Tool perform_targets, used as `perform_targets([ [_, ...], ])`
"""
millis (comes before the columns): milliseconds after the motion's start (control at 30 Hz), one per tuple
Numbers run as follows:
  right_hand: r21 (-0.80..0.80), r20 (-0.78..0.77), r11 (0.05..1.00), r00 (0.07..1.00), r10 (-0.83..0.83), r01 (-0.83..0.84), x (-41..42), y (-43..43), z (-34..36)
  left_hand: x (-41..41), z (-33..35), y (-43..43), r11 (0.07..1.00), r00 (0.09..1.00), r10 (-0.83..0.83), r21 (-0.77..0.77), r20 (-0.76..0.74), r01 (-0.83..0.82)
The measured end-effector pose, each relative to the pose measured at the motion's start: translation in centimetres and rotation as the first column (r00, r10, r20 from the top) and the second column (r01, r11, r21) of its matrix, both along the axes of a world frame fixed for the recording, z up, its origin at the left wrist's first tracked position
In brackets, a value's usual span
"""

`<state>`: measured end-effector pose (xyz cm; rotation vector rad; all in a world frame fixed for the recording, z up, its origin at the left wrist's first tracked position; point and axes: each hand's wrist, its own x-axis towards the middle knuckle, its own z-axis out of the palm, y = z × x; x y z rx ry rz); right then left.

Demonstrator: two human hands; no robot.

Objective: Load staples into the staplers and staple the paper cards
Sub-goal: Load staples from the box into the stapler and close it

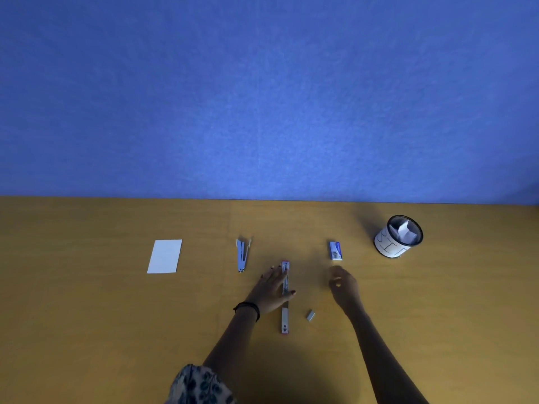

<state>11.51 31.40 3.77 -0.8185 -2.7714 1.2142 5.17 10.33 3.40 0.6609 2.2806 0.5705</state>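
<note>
Head view: we note a yellow-brown table (87, 316) against a blue wall (262, 97). At centre a pink-edged stapler (285, 318) lies swung open flat, its length running away from us, metal side up. The left hand (271, 287) rests on its far half with fingers straight and spread. The thumb reaches across to the stapler's right edge, so this is a flat press rather than a grip. A black band (248, 309) circles that wrist, and a patterned sleeve (198, 386) shows at the bottom edge. The right hand (343, 284) hovers right of the stapler with fingers curled inward. Whether it pinches anything we cannot tell. Just beyond it lies a small blue-and-white staple box (335, 251), apart from the fingertips. A short grey strip of staples (310, 315) sits on the table near the stapler's near end, not touching it. Left of centre a blue stapler (241, 255) lies hinged open in a narrow V. Further left lies a white paper card (164, 256), flat and alone. Far right stands a dark-rimmed can (390, 243) with a white label, holding crumpled white paper (404, 230).
</note>
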Motion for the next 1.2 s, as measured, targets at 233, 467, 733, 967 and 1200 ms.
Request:
perform_targets([
  [233, -0.001, 0.175, 0.877, 0.863, 0.474, -0.481, 3.6, -1.8, 0.0, 0.2, 0.4, 0.6, 1.000, 0.999, 0.030, 0.000, 0.019, -0.030],
  [467, 0.098, 0.168, 0.841, 0.841, 0.514, -0.533, 4.8, -3.5, -0.3, 0.0, 0.5, 0.4, 1.000, 0.998, 0.013, 0.014, 0.065, -0.014],
  [733, 0.300, 0.255, 0.812, 0.862, 0.439, -0.502, 5.2, -4.2, -1.7, -0.9, 0.1, -0.4, 0.998, 0.987, -0.021, 0.060, 0.158, 0.012],
  [967, 0.274, 0.233, 0.850, 0.889, 0.395, -0.450, 3.7, -4.4, -1.9, -0.8, -0.1, -0.5, 0.991, 0.983, 0.020, 0.126, 0.184, -0.044],
  [1200, 0.168, 0.168, 0.895, 0.907, 0.386, -0.413, 2.0, -4.0, -1.0, -0.5, -0.7, -0.6, 0.981, 0.981, 0.047, 0.178, 0.187, -0.081],
])
